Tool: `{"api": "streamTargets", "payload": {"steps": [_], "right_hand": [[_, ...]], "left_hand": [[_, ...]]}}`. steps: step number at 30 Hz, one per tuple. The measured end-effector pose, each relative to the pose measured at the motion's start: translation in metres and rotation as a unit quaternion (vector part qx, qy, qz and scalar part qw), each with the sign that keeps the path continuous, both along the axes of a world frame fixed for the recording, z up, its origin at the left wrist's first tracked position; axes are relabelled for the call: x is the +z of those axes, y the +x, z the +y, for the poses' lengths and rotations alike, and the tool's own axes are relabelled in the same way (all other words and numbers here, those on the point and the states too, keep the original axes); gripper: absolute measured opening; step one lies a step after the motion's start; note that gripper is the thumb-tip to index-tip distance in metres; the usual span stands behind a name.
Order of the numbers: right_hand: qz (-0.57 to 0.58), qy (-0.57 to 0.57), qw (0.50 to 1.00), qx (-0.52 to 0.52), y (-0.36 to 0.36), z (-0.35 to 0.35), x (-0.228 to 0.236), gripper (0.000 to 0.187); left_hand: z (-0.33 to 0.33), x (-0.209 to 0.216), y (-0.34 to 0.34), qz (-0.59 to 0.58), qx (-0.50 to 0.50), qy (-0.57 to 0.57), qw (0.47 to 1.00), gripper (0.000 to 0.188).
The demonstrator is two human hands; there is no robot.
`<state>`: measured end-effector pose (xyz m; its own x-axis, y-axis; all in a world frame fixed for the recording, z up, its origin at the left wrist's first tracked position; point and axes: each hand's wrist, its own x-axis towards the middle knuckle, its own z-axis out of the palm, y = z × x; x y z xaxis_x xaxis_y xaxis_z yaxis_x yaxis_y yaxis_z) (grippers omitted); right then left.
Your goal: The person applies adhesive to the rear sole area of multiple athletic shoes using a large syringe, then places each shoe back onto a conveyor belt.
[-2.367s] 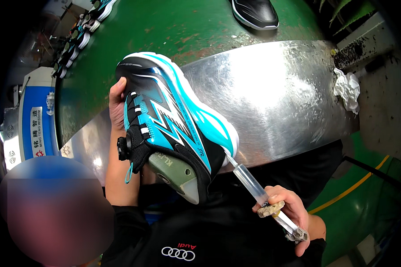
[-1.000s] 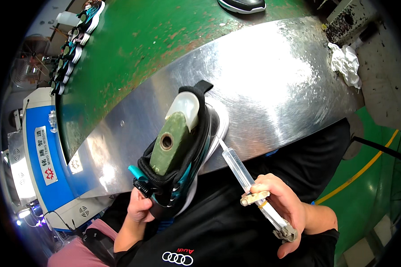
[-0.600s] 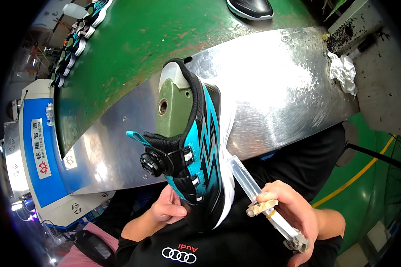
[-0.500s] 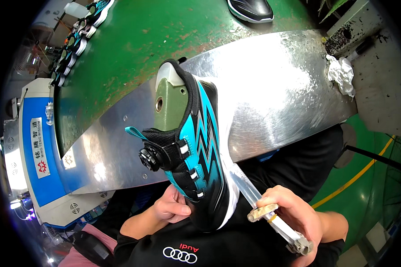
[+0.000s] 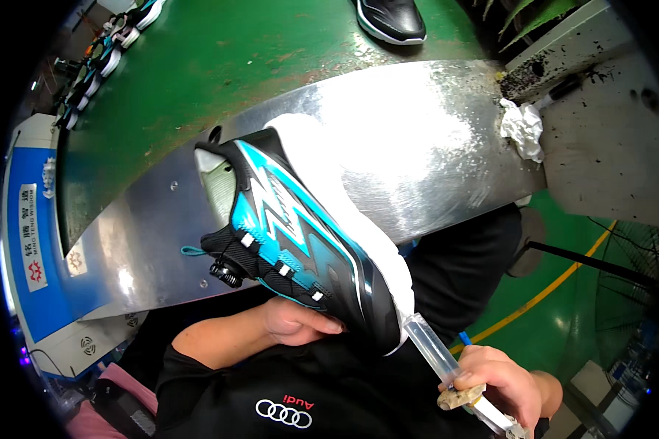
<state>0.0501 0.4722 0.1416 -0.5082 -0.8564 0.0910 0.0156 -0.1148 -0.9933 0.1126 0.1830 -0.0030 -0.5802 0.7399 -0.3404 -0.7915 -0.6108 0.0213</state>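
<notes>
I have the left hand grasping the forefoot of a black-and-turquoise sneaker, heel beyond that grip, a green last inside. My right hand clasps 1 clear syringe, contents indistinct, its tip at the toe-end sole. Left of both grips, a white label bears dark characters and a red gear; 1 shirt emblem sits below the left grip.

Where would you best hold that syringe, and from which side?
The syringe is probably best gripped at its lumpy collar, from the lower right, as the right hand does: the barrel slants that way, narrow end toward the shoe.
</notes>
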Motion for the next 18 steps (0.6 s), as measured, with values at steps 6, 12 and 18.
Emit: {"api": "streamTargets", "payload": {"steps": [6, 12, 18], "right_hand": [[0.042, 0.022, 0.998, -0.034, 0.011, 0.014, 0.018, 0.103], [0.028, 0.054, 0.993, -0.100, 0.035, 0.039, 0.010, 0.084], [0.066, 0.025, 0.982, -0.174, 0.042, 0.034, 0.001, 0.083]], "left_hand": [[0.030, 0.008, -0.029, 0.064, 0.007, 0.023, 0.998, 0.037], [0.041, 0.006, -0.043, 0.059, -0.006, 0.004, 0.998, 0.033], [0.053, 0.014, -0.058, 0.061, 0.020, 0.013, 0.998, 0.027]]}}
